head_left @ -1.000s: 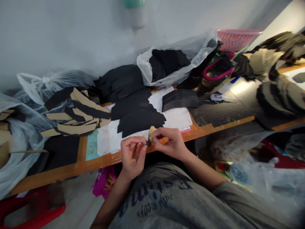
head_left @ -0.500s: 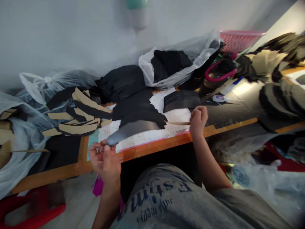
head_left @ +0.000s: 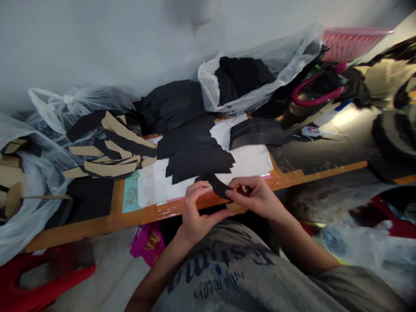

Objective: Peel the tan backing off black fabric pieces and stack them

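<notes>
In front of my body, at the table's front edge, my left hand (head_left: 199,210) and my right hand (head_left: 254,196) are close together. Between them is a curved black piece (head_left: 217,185), like cut fabric or thin sheet. My left fingers curl at its left end, with the thumb reaching under toward a tan piece (head_left: 237,209). My right thumb and fingers pinch the black piece's right end along with the tan piece. Whether the two pieces are joined cannot be made out. Just beyond lies a fanned stack of black pieces (head_left: 198,158) on white paper (head_left: 253,159).
Tan-and-black cut pieces (head_left: 110,167) lie at the left beside plastic bags (head_left: 48,173). Behind are an open bag of black pieces (head_left: 240,82) and a black stack (head_left: 256,131). Pink-handled scissors or a similar loop (head_left: 316,102), a small bottle (head_left: 311,131) and a pink basket (head_left: 354,45) stand right.
Both hands have come together at the table edge. The curved black piece from my left hand and the tan strip from my right now meet between them. The view has shifted slightly.
</notes>
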### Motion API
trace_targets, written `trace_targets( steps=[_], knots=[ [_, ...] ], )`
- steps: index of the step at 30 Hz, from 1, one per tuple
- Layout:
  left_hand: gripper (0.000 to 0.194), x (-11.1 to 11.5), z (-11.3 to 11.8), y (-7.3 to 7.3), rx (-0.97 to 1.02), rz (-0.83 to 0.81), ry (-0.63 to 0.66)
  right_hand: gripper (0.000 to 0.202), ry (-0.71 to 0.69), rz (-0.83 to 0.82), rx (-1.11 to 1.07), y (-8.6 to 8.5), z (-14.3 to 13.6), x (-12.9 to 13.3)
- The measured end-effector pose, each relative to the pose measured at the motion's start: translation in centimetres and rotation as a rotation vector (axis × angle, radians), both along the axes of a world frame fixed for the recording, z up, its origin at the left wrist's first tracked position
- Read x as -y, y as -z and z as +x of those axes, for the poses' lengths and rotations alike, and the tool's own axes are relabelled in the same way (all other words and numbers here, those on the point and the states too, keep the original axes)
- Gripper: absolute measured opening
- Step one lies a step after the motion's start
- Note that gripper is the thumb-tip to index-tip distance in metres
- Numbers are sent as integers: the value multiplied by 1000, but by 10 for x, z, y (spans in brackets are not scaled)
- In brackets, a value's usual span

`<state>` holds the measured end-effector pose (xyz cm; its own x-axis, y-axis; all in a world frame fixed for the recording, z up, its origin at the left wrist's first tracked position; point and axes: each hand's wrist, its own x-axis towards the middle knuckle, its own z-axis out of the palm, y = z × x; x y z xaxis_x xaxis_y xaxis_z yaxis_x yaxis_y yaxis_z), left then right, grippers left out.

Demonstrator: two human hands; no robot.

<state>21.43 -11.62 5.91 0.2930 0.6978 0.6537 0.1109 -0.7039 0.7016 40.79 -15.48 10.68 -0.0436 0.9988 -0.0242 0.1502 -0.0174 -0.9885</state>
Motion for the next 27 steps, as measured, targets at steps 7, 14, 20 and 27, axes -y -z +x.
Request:
trace_targets(
  steps=[7,14,20,27],
  knots=[
    [46,-52,-44,24,-291,-520,-40,33,-38,83,127,-3,33,-1],
    [30,-55,-52,42,-84,-774,-93,38,125,12,137,29,45,-19],
    [37,-76,-63,49,-87,-727,-294,33,227,35,337,67,33,-50],
    [34,-91,-62,50,-271,-633,-307,28,271,48,508,82,26,-64]
  ],
)
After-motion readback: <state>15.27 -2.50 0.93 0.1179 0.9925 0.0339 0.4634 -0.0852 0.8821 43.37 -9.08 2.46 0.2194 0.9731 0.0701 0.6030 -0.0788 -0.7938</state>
